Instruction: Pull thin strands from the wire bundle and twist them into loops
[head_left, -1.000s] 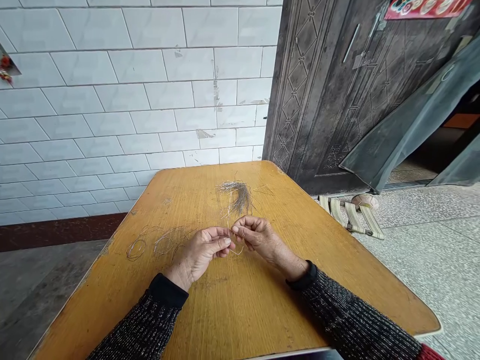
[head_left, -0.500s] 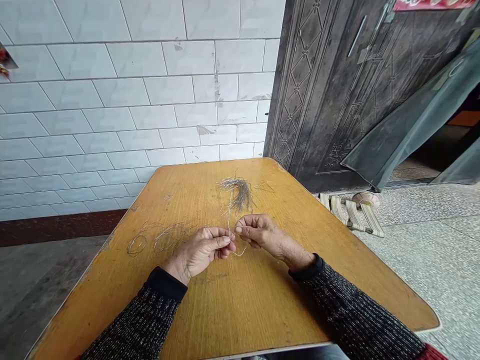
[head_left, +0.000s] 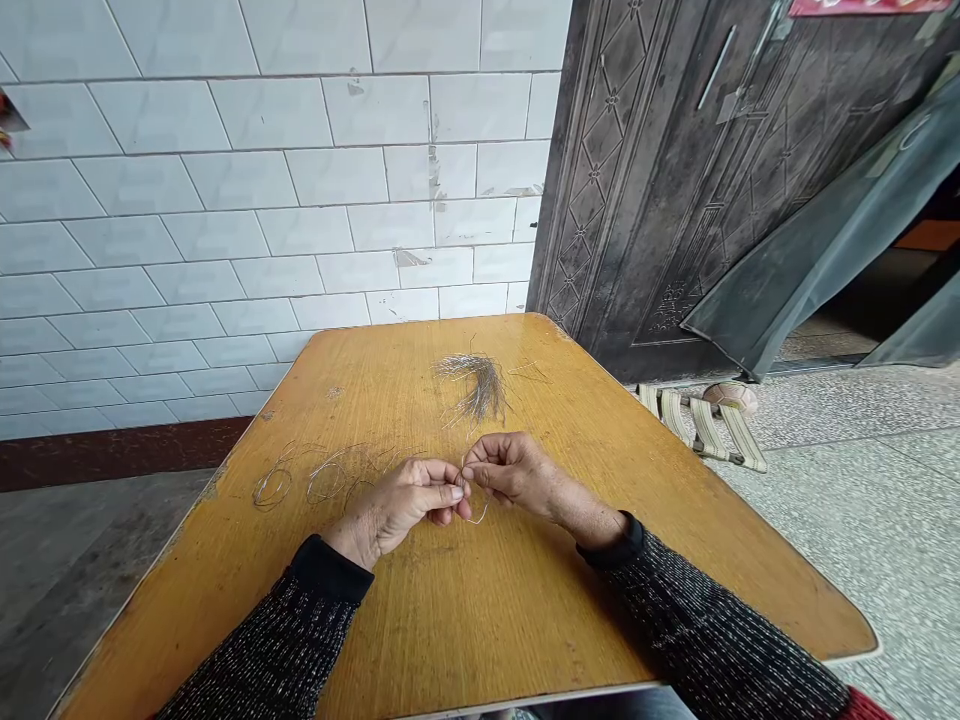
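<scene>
Above the wooden table (head_left: pixel 420 620), my left hand (head_left: pixel 412 497) pinches a thin silvery wire (head_left: pixel 481 516) between thumb and fingers. My right hand (head_left: pixel 517 472) is closed at the same wire, its fingertips meeting those of the left. A curved end of the wire hangs below the fingers. Just beyond the hands lies a bent bundle of fine wires (head_left: pixel 484 388). Left of my left hand, several loosely coiled wire loops (head_left: pixel 325 480) rest on the table, some partly hidden behind the hand.
A few stray wires (head_left: pixel 531 372) lie right of the bundle. White tiled wall (head_left: pixel 315 180) rises behind the table's far edge. At the right are a dark carved door (head_left: pixel 652 200), a grey-green curtain (head_left: pixel 817 240) and a low strap-seat stool (head_left: pixel 705 425) on the floor.
My right hand has shifted slightly left, bringing its fingertips against the left hand's. The wire's upright end has dropped from above the fingers, and its lower curve sits closer in.
</scene>
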